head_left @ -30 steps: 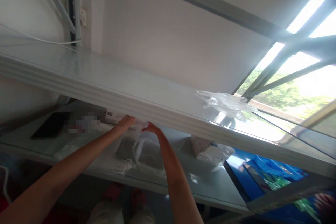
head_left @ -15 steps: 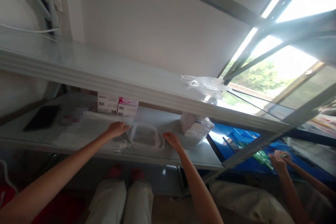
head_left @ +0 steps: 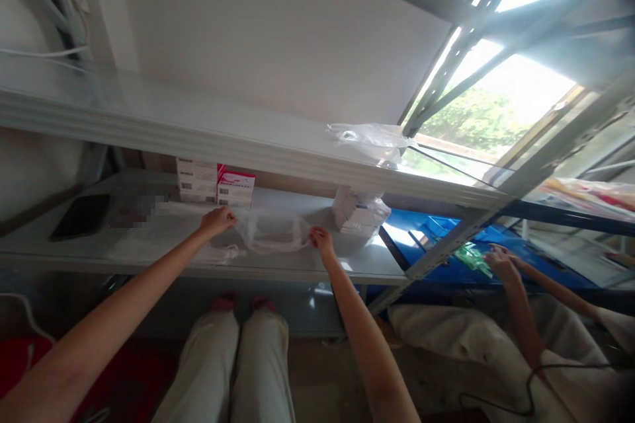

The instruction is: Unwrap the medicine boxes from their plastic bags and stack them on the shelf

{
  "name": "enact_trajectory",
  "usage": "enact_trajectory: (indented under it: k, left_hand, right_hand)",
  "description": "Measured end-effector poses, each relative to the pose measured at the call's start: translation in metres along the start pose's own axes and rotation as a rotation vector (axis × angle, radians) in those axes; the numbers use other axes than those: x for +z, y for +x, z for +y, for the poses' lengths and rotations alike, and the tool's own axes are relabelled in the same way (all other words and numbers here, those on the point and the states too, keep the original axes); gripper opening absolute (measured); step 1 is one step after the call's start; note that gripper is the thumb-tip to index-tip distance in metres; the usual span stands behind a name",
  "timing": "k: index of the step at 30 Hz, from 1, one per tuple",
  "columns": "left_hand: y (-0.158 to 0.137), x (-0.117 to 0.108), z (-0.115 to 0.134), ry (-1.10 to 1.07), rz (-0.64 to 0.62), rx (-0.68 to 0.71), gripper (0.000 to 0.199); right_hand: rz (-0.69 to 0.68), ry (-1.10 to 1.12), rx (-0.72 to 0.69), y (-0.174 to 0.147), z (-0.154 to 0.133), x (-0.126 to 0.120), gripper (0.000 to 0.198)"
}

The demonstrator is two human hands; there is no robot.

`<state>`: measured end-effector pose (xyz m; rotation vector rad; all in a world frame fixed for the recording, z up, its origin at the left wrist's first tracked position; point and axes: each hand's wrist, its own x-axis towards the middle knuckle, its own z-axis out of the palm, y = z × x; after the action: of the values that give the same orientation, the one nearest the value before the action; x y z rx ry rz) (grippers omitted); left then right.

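Note:
A clear plastic bag [head_left: 272, 232] is stretched between my two hands above the grey shelf [head_left: 307, 264]. My left hand [head_left: 218, 219] pinches the bag's left side, its fingers closed. On the other side, my right hand [head_left: 322, 239] grips the right edge between thumb and fingers. More clear plastic [head_left: 225, 254] lies on the shelf just below my left hand. Behind the bag stand a white box [head_left: 197, 180] and a pink-and-white box [head_left: 236, 188].
White boxes in plastic [head_left: 361, 210] stand to the right, and a dark flat device [head_left: 80, 217] lies at the left. A plastic bag [head_left: 370, 139] rests on the upper shelf [head_left: 208, 135]. At right, a co-worker's hands [head_left: 501, 263] are near green items [head_left: 471, 258] over a blue surface.
My hands have spread slightly farther apart, pulling the bag wider and flatter. The whole view has shifted a little. The co-worker's hands remain by the green items.

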<state>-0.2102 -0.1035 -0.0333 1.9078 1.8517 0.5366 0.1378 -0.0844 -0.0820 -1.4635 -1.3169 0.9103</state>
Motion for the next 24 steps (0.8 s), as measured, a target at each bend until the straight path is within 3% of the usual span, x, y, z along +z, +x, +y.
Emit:
enact_trajectory:
  k: [5, 8, 10, 12, 14, 17, 20, 24]
  left_hand:
    - [-0.007, -0.022, 0.018, 0.032, 0.142, -0.017, 0.024]
    - [-0.012, -0.020, 0.042, -0.032, 0.209, 0.098, 0.022]
    - [-0.014, -0.012, 0.064, -0.102, 0.232, 0.243, 0.021]
    - [-0.017, -0.001, 0.088, -0.187, 0.234, 0.422, 0.019]
    - [-0.020, 0.010, 0.110, -0.265, 0.201, 0.576, 0.016]
    - [-0.025, 0.019, 0.131, -0.357, 0.128, 0.697, 0.018]
    - [-0.034, 0.022, 0.136, -0.428, 0.086, 0.770, 0.017]
    - [-0.045, 0.030, 0.126, -0.458, 0.270, 0.674, 0.034]
  right_hand:
    - [0.044, 0.113, 0.051, -0.001, -0.010, -0.013, 0.034]
    - [0.051, 0.119, -0.094, -0.009, -0.027, -0.006, 0.028]
    - [-0.066, 0.090, -0.251, -0.019, -0.044, 0.006, 0.026]
    - [-0.270, 0.065, -0.346, -0.032, -0.063, 0.022, 0.029]
    - [-0.325, 0.077, -0.392, -0.045, -0.078, 0.035, 0.035]
    - [-0.189, 0.152, -0.399, -0.058, -0.090, 0.042, 0.038]
    - [-0.165, 0.306, -0.400, -0.065, -0.090, 0.034, 0.030]
    - [-0.104, 0.499, -0.333, -0.068, -0.086, 0.015, 0.031]
